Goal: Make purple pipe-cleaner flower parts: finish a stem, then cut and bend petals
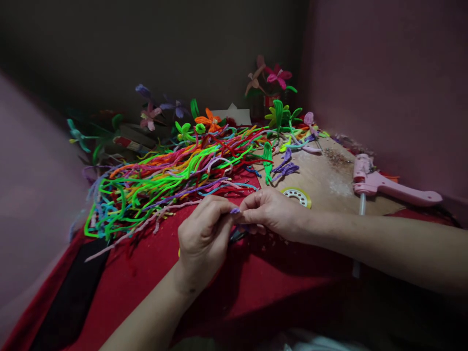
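Close together over the red cloth (pixel 146 287), both my hands pinch a small purple pipe cleaner piece (pixel 235 211). My left hand (pixel 204 234) is closed, thumb and forefinger on the piece's left side. From the right, my right hand (pixel 268 212) grips it between thumb and fingertips. Most of the piece is hidden by the fingers. Something dark, partly covered, lies beneath the hands; its kind cannot be made out. Just beyond them is a big pile of colourful pipe cleaners (pixel 171 175). Purple looped pipe cleaners (pixel 286 168) and a green leaf shape (pixel 268 163) lie past my right hand.
A tape roll (pixel 298 196) rests on the brown board (pixel 325 175) behind my right wrist. Farther right lies a pink glue gun (pixel 387 185) with a glue stick in it. Pipe cleaner flowers (pixel 210 121) stand along the back. A black strip (pixel 73 297) lies at left.
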A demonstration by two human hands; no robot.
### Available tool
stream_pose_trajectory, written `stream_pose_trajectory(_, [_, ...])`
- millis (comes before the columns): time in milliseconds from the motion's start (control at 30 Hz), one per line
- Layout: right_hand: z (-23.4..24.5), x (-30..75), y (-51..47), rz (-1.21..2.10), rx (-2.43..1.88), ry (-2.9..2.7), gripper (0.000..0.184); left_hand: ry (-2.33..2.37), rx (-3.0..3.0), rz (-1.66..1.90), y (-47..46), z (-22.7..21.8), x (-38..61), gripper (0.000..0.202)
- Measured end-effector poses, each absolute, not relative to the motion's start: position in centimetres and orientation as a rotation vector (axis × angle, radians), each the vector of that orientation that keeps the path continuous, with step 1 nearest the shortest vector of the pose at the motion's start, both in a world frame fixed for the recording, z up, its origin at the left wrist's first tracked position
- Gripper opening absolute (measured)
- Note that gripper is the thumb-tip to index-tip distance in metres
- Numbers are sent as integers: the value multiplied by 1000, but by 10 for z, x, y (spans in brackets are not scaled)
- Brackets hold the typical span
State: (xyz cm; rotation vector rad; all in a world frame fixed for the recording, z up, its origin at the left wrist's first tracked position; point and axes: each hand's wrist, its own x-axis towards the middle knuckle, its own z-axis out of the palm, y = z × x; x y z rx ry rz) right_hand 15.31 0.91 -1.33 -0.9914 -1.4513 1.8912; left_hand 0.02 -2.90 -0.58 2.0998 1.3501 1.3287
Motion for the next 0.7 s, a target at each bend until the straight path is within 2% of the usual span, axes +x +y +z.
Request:
stream_pose_trajectory(167, [-18, 152, 10, 1778, -1051, -1582, 25, 1394, 2070, 1174, -24, -5, -2, 5])
stream_pose_trajectory(300, [-15, 151, 8, 1629, -1098, -1738, 26, 1351, 2310, 1306, -24, -6, -1, 8])
stream_pose_trajectory(400, [-12, 152, 6, 1639, -1025, -1789, 24, 1340, 2370, 1366, -27, -9, 2, 8])
stream_pose_trajectory(533, [-11, 152, 7, 1768, -999, -1670, 21, 1478, 1849, 1283, -25, -4, 3, 10])
stream_pose_trajectory(700, [-17, 152, 15, 1831, -922, -1414, 24, 1399, 1373, 1047, -16, 6, -3, 21])
